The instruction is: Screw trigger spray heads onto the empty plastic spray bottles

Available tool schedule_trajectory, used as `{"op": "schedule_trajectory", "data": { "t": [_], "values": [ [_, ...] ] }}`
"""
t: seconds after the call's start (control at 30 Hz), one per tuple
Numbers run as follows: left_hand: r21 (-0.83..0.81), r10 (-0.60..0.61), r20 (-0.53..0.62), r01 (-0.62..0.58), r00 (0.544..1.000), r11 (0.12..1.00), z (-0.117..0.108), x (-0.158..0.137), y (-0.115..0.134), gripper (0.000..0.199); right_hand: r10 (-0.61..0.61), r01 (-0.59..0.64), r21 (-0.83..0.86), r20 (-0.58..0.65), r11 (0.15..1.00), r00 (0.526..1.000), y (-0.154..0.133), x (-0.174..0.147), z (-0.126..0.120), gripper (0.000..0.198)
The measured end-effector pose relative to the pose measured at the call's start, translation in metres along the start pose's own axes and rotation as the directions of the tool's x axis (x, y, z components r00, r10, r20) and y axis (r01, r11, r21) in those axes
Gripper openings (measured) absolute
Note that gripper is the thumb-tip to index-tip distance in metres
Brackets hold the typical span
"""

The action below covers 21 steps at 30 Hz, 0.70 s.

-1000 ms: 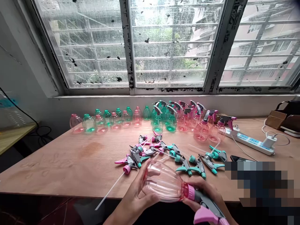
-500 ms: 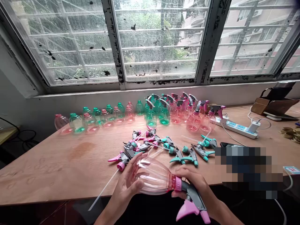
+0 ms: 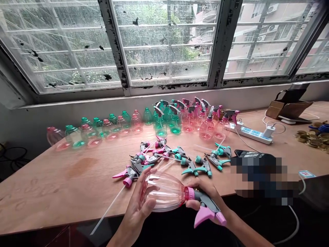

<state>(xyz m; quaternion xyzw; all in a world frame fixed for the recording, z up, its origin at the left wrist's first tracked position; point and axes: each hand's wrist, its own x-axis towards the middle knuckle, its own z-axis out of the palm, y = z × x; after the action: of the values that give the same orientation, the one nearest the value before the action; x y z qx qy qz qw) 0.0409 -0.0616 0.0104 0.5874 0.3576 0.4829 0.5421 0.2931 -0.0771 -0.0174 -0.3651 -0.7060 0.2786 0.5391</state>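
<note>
A clear pink spray bottle [image 3: 164, 190] lies sideways between my hands at the table's front edge. My left hand [image 3: 140, 202] is wrapped round its base end. At the neck, my right hand [image 3: 205, 192] grips the pink collar [image 3: 189, 193] of the grey and pink trigger head [image 3: 209, 206], which points down to the right. Just beyond the bottle lies a loose heap of trigger heads, some with pink parts [image 3: 128, 176] and some with teal parts [image 3: 204, 166]. Thin white dip tubes stick out of several of them.
Capless pink and green bottles [image 3: 74, 137] stand at the back left. Bottles with trigger heads [image 3: 160, 125] stand at the back middle. To the right are a power strip [image 3: 253, 133], a brown stand [image 3: 286, 109], gold-coloured pieces [image 3: 311, 135] and a blurred-out dark patch.
The view has swung slightly to the right, so the table things sit further left. Both hands still hold the bottle; the right hand's fingers have shifted a little around the collar.
</note>
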Motion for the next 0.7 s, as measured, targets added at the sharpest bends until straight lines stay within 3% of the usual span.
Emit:
{"op": "schedule_trajectory", "data": {
  "t": [0.17, 0.27, 0.33, 0.43, 0.53, 0.6, 0.7],
  "values": [
    [0.093, 0.081, 0.171, -0.098, 0.982, 0.991, -0.014, -0.001, -0.016, 0.091, 0.229, -0.253, 0.272, 0.119, 0.928, 0.966, 0.003, -0.003, 0.001, 0.03],
    [0.165, 0.257, 0.155, -0.282, 0.954, 0.945, -0.017, 0.003, -0.026, 0.087, 0.298, -0.367, 0.412, 0.224, 0.834, 0.928, 0.004, -0.003, 0.002, 0.032],
    [0.182, 0.345, 0.108, -0.36, 0.932, 0.915, -0.015, 0.007, -0.027, 0.076, 0.305, -0.374, 0.379, 0.229, 0.847, 0.924, 0.002, -0.003, 0.002, 0.031],
    [0.159, 0.227, -0.009, -0.223, 0.974, 0.962, -0.008, 0.01, -0.019, 0.065, 0.218, -0.24, 0.157, 0.147, 0.958, 0.965, -0.001, -0.003, -0.001, 0.027],
    [0.131, 0.05, -0.061, -0.042, 0.997, 0.991, -0.003, 0.01, -0.01, 0.068, 0.137, -0.143, 0.049, 0.107, 0.988, 0.985, -0.001, -0.003, -0.001, 0.028],
    [0.118, 0.066, -0.005, -0.065, 0.998, 0.991, -0.006, 0.01, -0.009, 0.072, 0.226, -0.251, 0.192, 0.143, 0.949, 0.963, 0.001, -0.003, 0.001, 0.026],
    [0.152, 0.212, 0.106, -0.226, 0.972, 0.962, -0.013, 0.01, -0.015, 0.074, 0.372, -0.428, 0.391, 0.212, 0.815, 0.904, 0.002, -0.002, 0.003, 0.032]
  ]
}}
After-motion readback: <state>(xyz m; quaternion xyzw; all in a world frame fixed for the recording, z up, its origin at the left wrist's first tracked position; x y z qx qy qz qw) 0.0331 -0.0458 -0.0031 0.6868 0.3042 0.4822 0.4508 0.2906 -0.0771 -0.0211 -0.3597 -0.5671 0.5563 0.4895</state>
